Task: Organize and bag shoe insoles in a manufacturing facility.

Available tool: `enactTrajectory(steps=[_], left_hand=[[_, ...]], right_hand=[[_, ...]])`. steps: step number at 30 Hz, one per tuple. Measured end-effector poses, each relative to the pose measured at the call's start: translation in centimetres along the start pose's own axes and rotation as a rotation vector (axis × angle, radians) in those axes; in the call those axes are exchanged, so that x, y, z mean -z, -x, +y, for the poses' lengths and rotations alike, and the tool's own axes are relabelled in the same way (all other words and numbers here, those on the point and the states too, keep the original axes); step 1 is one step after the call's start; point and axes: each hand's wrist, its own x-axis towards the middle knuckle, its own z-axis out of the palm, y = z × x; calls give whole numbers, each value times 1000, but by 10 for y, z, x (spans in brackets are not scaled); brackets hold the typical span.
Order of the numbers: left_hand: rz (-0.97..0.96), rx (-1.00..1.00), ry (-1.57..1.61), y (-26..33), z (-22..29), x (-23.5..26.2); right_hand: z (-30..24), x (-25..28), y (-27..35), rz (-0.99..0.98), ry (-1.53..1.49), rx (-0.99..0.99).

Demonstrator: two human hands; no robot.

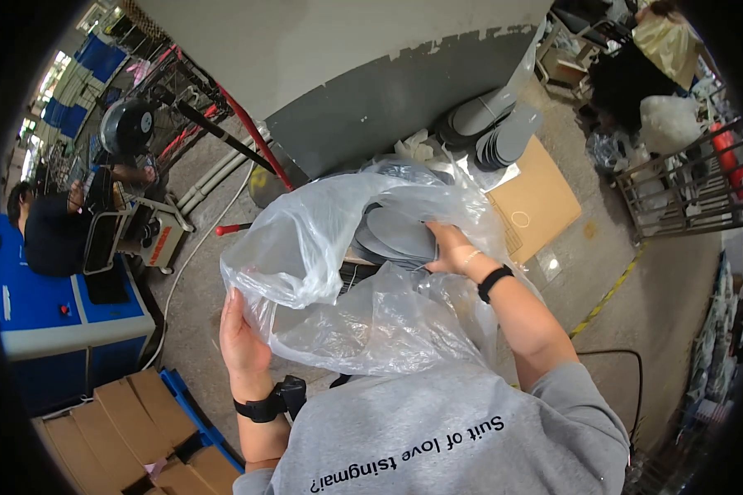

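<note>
Gray T-shirt (545, 437) fills the bottom of the view, so yeah, this is someone leaning right over the work. Left hand (243, 338) is at the near-left rim of a big clear plastic bag (371, 322), thumb up against the film and seemingly pinching it, though the other fingers are mostly hidden. My guess is that's to stop the floppy mouth caving in, since a fold already sags over the middle.

Right hand (450, 249) reaches in from the other side, thumb and index spread apart along the edge of some flat gray oval plates (400, 229). Can't tell if it's really gripping, cos the rest of the fingers are out of sight. Those ovals sit inside the bag opening, overlapping like a slumped deck of cards.

Just past the bag, more gray ovals lean in fanned rows (508, 139), next to a tan cardboard sheet (545, 198), probably parked there to be within easy reach. Behind that stands a two-tone gray wall (371, 107), and off to the left a seated co-worker (54, 231) near a fan (128, 125)
</note>
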Motion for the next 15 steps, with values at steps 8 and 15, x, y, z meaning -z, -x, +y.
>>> enactTrajectory(steps=[8, 15], left_hand=[[-7, -14, -21, -19, -1, -4], [96, -157, -70, -35, 11, 5]], right_hand=[[-36, 59, 38, 55, -363, -61], [-59, 85, 50, 189, -938, -23]])
